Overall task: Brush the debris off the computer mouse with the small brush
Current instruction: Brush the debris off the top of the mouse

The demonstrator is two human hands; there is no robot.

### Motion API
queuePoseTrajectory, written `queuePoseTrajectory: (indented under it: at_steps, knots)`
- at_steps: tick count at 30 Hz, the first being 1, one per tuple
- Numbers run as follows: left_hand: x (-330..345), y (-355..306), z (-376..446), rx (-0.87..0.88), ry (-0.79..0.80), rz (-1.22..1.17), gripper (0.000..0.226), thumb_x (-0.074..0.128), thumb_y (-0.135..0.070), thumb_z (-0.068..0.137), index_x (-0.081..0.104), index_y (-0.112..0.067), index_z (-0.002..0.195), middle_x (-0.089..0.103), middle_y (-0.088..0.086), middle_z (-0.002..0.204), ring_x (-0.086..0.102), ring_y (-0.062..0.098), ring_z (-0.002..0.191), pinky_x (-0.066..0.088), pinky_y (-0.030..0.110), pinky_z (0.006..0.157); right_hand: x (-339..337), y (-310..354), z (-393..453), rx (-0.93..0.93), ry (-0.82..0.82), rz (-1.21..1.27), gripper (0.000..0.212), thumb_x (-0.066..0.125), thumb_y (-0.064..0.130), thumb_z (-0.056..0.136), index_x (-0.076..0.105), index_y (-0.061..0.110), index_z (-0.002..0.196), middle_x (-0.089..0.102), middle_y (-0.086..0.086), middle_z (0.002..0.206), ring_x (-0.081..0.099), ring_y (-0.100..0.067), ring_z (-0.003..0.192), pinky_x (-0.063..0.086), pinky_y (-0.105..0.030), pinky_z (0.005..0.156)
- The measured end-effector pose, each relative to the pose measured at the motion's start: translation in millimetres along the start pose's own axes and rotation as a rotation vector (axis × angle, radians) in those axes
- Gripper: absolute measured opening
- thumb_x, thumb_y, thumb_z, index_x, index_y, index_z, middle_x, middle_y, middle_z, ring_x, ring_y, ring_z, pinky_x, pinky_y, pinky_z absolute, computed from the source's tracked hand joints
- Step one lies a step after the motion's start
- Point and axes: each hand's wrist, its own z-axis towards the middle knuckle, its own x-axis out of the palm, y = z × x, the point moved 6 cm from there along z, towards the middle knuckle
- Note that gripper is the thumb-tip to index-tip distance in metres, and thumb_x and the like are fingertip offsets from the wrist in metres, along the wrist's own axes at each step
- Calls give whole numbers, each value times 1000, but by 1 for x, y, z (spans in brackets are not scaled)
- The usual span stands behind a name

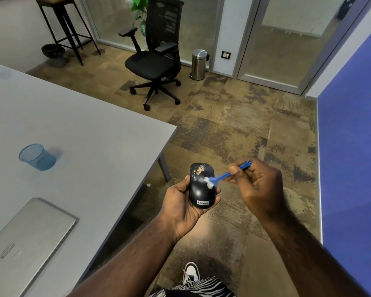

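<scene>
Computer mouse (201,186), black and glossy, sits just below the centre of the frame, cradled in your left hand (183,203), which is wrapped around its underside with the thumb along one flank and the fingertips showing on the other; you are holding it out over the floor, beside the grey table (90,129) rather than on it. Your right hand (257,185) pinches the blue handle of the small brush (225,174) between thumb and fingers, and its white bristles touch the top shell of the mouse near the middle. The debris (200,168), a tan crumbly patch with finer specks around it, lies further up the frame, at the button end by the wheel, so the bristles have not yet reached it. To do this well, I would work the brush toward that far end in short, light flicks so the crumbs leave over the front edge and not toward your palm, tilt the nose of the mouse slightly down, and keep the holding grip firm, since the shell looks slick. The wheel slot seems the likeliest place for bits to lodge. Of containers, a blue mesh cup (37,156) stands on the table at the left of the frame and appears empty, and a steel pedal bin (199,64) stands closed on the floor toward the top centre, its contents hidden.
</scene>
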Motion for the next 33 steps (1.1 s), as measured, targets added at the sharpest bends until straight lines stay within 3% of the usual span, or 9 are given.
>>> queuePoseTrajectory:
  at_steps: [2,7,15,22,26,29,33]
  knots:
    - [-2,1,0,-1,-1,27,51,31,-37,101,57,2,122,62,29,121,62,38,97,57,46,76,5,0,-2,-18,59,-33,16,60,26,89,68,13,85,70,-7,69,70,-28,61,55,-48,49]
    - [1,5,0,-34,27,32,54,30,-37,100,56,4,126,60,27,124,61,39,98,56,45,78,-1,-16,12,79,-89,-85,10,61,15,93,69,10,96,73,-5,82,74,-13,74,61,-45,59]
    - [-1,4,2,-40,45,33,56,32,-38,100,53,3,131,60,25,124,62,39,98,56,46,79,0,-21,18,89,-106,-74,18,59,27,90,69,12,94,73,-3,78,74,-17,70,60,-48,57]
    - [-5,6,3,-49,47,27,54,31,-37,101,53,2,132,59,26,127,62,40,100,56,48,80,1,-22,20,109,-85,-139,9,62,14,93,69,7,94,74,-6,80,74,-13,72,61,-45,58]
    - [-6,4,4,-27,18,34,53,33,-37,100,55,2,127,59,27,129,61,40,100,57,46,78,-1,-11,14,102,-68,-4,10,63,16,90,69,9,92,73,1,75,74,-10,68,61,-46,58]
    - [-6,1,4,-3,-3,44,51,33,-37,100,57,1,124,58,28,127,61,39,99,56,47,79,1,3,5,29,-46,32,13,60,26,89,69,16,90,73,-1,75,73,-17,68,59,-48,56]
    - [-1,1,3,35,15,48,47,33,-33,102,59,1,122,60,27,128,62,36,104,47,51,96,19,30,-11,-133,41,-70,14,61,15,88,72,6,87,71,-3,80,67,-13,73,54,-27,65]
